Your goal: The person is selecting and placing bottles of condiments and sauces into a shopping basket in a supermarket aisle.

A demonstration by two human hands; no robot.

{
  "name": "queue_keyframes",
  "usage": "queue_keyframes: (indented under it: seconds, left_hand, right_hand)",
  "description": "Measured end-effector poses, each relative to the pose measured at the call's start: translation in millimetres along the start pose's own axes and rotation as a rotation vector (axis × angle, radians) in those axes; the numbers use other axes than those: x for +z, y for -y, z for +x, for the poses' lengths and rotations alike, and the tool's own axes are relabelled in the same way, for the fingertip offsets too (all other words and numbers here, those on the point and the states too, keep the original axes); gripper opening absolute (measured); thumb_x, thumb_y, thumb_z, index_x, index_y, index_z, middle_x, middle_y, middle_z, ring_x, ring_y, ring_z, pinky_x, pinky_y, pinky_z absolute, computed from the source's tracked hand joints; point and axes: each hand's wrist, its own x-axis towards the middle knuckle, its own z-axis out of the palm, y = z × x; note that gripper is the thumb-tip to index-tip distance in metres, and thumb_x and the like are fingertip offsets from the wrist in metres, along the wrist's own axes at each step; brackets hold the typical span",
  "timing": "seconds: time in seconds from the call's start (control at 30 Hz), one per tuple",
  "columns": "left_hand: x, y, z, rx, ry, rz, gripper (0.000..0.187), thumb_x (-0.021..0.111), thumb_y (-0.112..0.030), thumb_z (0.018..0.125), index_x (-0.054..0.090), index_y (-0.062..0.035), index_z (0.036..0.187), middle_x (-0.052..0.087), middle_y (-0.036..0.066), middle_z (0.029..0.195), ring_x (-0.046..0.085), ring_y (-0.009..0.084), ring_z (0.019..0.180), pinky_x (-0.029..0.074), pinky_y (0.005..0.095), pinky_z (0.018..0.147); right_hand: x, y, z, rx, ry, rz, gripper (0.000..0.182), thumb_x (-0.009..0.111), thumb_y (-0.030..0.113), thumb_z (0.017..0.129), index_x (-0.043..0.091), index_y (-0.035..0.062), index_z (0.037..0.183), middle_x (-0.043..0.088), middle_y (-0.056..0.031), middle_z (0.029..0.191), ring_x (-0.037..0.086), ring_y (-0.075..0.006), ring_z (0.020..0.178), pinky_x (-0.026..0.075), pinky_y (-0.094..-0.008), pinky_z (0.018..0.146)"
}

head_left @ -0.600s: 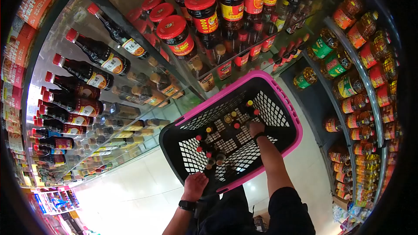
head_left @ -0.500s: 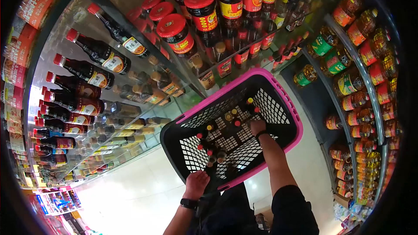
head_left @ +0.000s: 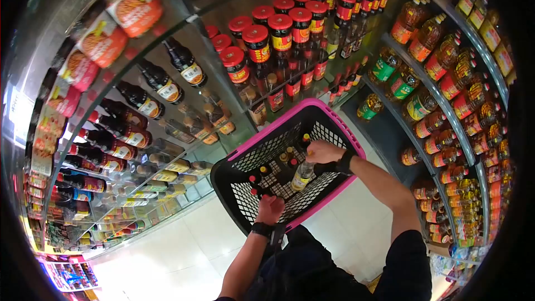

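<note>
A black shopping basket with a pink rim [head_left: 278,125] stands below the shelves, with several bottles in it. My right hand [head_left: 325,151] is closed round the top of a clear bottle with a pale label [head_left: 301,177], which it holds tilted inside the basket. Over the basket's near left side is my left hand [head_left: 271,209], its fingers curled; whatever it holds, if anything, is hidden. Red-capped bottles [head_left: 253,179] are just above that hand, and a yellow-capped bottle [head_left: 263,170] stands farther in.
Glass shelves hold dark sauce bottles [head_left: 167,88] at the left and red-lidded jars [head_left: 256,34] at the top. Oil bottles [head_left: 419,106] fill the curved racks at the right. Pale floor tiles [head_left: 184,239] show below the basket.
My right hand has come up from inside the basket with the clear bottle in it. My left hand has moved from the rim to over the basket and its fingers have curled. The view has shifted.
</note>
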Motion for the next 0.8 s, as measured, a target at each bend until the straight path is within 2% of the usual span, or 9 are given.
queue_keyframes:
  seconds: [0.1,0.17,0.23,0.27,0.4,0.5,0.67,0.7,0.8]
  left_hand:
    - [-8.8,-0.4,9.9,-0.051,0.032,0.055,0.013,0.043,-0.020,0.077,0.041,-0.0093,0.071,0.048,0.006,0.061,0.048,0.0210,0.059,0.039,0.0396,0.056]
    - [-23.5,-0.9,19.9,-0.047,-0.018,0.124,0.026,0.041,-0.029,0.079,0.049,-0.0058,0.087,0.055,0.013,0.078,0.053,0.0267,0.073,0.042,0.0463,0.067]
    - [25.7,-21.3,-49.6,-0.250,0.197,-0.179,0.048,0.033,-0.038,0.080,0.046,-0.0024,0.110,0.053,0.019,0.104,0.051,0.0338,0.096,0.038,0.0511,0.084]
    - [14.0,-20.6,-43.5,-0.294,0.366,-0.236,0.062,0.027,-0.044,0.081,0.034,0.0005,0.125,0.040,0.021,0.124,0.041,0.0376,0.111,0.027,0.0532,0.096]
    - [46.2,-45.6,-124.5,-0.248,0.548,-0.196,0.050,0.033,-0.031,0.080,0.041,0.0000,0.119,0.048,0.017,0.116,0.046,0.0331,0.106,0.028,0.0526,0.096]
    - [34.9,-50.9,-140.0,-0.203,0.480,-0.202,0.047,0.032,-0.028,0.081,0.041,0.0003,0.117,0.050,0.017,0.112,0.048,0.0334,0.101,0.033,0.0512,0.094]
    - [9.9,-61.3,-163.9,-0.126,0.354,-0.279,0.041,0.029,-0.023,0.083,0.044,0.0013,0.112,0.052,0.017,0.102,0.051,0.0301,0.090,0.046,0.0401,0.074]
    - [3.4,-62.3,-163.6,-0.117,0.358,-0.287,0.041,0.029,-0.023,0.083,0.044,0.0013,0.112,0.052,0.017,0.102,0.051,0.0301,0.090,0.046,0.0401,0.074]
    - [-24.6,-59.8,-151.1,-0.134,0.335,-0.325,0.042,0.027,-0.024,0.083,0.044,0.0023,0.112,0.053,0.017,0.102,0.052,0.0288,0.093,0.045,0.0402,0.076]
  right_hand:
    - [-53.3,54.0,-14.7,-0.103,0.103,0.189,0.027,0.054,0.025,0.067,0.058,-0.0024,0.067,0.054,-0.0132,0.059,0.053,-0.0228,0.055,0.040,-0.0366,0.054]
    - [-68.3,74.8,-15.3,-0.150,0.107,0.224,0.024,0.055,0.022,0.067,0.059,-0.0012,0.068,0.053,-0.0071,0.057,0.050,-0.0153,0.054,0.039,-0.0319,0.051]
    - [-83.7,100.9,-18.4,-0.071,0.198,0.424,0.022,0.055,0.022,0.069,0.059,0.0000,0.067,0.050,-0.0017,0.056,0.047,-0.0097,0.056,0.037,-0.0256,0.050]
    - [-84.4,108.3,-16.6,-0.124,0.176,0.475,0.021,0.055,0.022,0.070,0.058,0.0015,0.067,0.047,0.0028,0.056,0.044,-0.0057,0.055,0.035,-0.0214,0.050]
    - [-81.5,139.3,-13.1,-0.081,0.123,0.612,0.018,0.057,0.022,0.069,0.059,0.0033,0.069,0.047,0.0042,0.060,0.043,-0.0048,0.056,0.032,-0.0214,0.048]
    - [-62.3,150.5,-1.4,-0.039,0.070,0.812,0.018,0.057,0.021,0.071,0.058,0.0035,0.066,0.044,0.0044,0.059,0.039,-0.0042,0.056,0.026,-0.0192,0.047]
    - [-0.7,170.5,23.7,0.083,-0.082,1.492,0.016,0.056,0.021,0.078,0.055,0.0048,0.075,0.054,-0.0028,0.068,0.053,-0.0121,0.063,0.042,-0.0247,0.056]
    - [19.0,159.1,38.4,0.127,-0.039,1.740,0.017,0.058,0.022,0.078,0.054,0.0053,0.079,0.057,-0.0062,0.073,0.057,-0.0186,0.070,0.047,-0.0316,0.067]
    - [38.0,202.6,34.1,0.192,-0.037,1.897,0.014,0.057,0.019,0.078,0.052,0.0066,0.076,0.057,-0.0069,0.070,0.057,-0.0209,0.069,0.048,-0.0347,0.067]
